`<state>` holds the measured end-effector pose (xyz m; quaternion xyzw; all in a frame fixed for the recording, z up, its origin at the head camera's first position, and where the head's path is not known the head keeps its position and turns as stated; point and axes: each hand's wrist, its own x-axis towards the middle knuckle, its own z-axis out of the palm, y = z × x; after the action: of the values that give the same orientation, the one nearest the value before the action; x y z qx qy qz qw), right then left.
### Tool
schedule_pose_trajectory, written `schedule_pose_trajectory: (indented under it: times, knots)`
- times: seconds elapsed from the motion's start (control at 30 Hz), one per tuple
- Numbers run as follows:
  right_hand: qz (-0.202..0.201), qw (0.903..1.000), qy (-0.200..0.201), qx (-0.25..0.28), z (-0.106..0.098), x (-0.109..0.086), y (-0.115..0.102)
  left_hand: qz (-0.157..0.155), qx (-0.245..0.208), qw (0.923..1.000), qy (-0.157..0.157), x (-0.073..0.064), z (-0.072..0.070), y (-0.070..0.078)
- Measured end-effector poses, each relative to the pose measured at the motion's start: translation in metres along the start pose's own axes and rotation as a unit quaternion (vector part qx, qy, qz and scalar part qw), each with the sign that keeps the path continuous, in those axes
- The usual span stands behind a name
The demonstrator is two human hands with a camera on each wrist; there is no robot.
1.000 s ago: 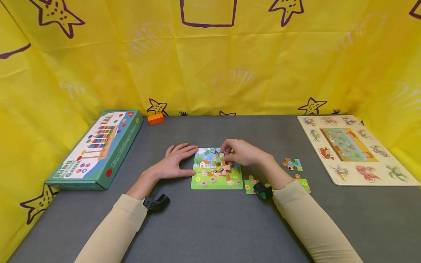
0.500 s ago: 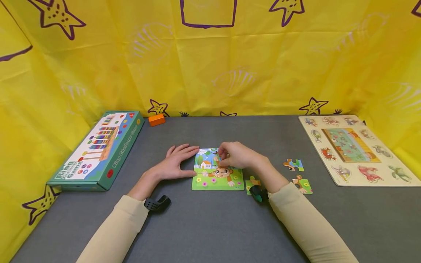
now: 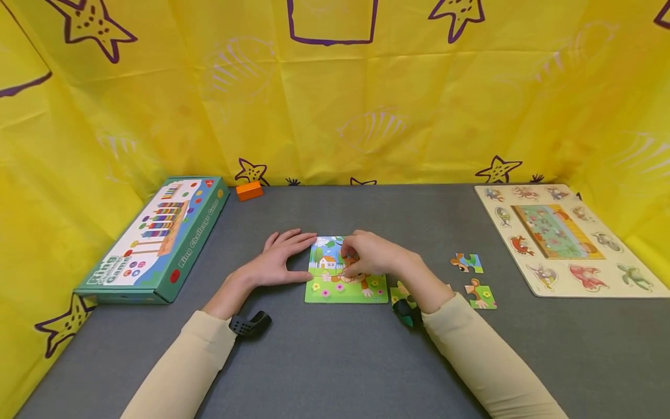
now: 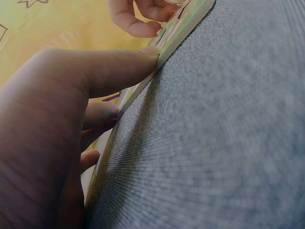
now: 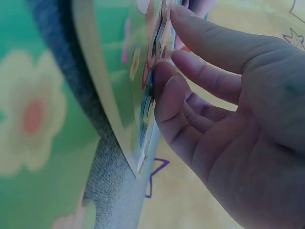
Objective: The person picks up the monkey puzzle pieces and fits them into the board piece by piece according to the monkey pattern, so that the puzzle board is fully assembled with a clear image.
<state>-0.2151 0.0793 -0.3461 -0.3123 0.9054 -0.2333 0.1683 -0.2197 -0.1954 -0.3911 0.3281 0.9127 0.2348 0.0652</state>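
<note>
A square jigsaw puzzle [image 3: 335,294] with a monkey, a house and flowers lies flat on the table. My left hand [image 3: 280,259] rests at its left side, fingers spread. In the left wrist view the thumb [image 4: 119,67] and fingertips touch the board's edge. My right hand [image 3: 379,253] is bent over the board and pinches a puzzle piece [image 5: 161,36] low at the monkey's face, as the right wrist view shows; the fingers hide most of it. Beside the board lie loose puzzle pieces: one with flowers [image 3: 396,295], partly behind the right wrist, and two more [image 3: 467,263] farther right.
A green game box [image 3: 152,238] stands at the left, with an orange block [image 3: 249,191] behind it. On the right lies a wooden sea-animal board [image 3: 544,279]. Yellow patterned cloth [image 3: 335,87] surrounds the grey table [image 3: 314,366].
My right hand has moved left and nearer to me over the board, from its upper right to the monkey's face. The left hand stays at the board's left edge.
</note>
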Motion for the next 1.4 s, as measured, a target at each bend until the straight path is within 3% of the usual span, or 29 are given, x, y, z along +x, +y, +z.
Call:
schedule_pose_trajectory:
  times: [0.43,0.77,1.03,1.27,1.4]
  knots:
    - [0.020,0.9981,0.000,-0.058,0.003,0.001,-0.008,-0.007,0.001,1.0000,0.000,0.001,0.000,0.001]
    - [0.012,0.9985,0.002,-0.053,0.004,0.000,-0.007,-0.003,0.006,1.0000,0.004,0.001,-0.001,0.002]
    - [-0.007,0.9999,0.002,0.007,-0.003,-0.003,0.002,-0.001,0.005,1.0000,0.002,0.001,-0.001,0.002]
    - [-0.045,0.9972,0.034,0.049,-0.018,-0.015,0.019,0.001,0.000,1.0000,0.002,0.001,-0.001,0.002]
    - [-0.043,0.9958,0.056,0.058,-0.029,-0.029,0.030,0.001,0.000,1.0000,0.002,0.000,-0.001,0.003]
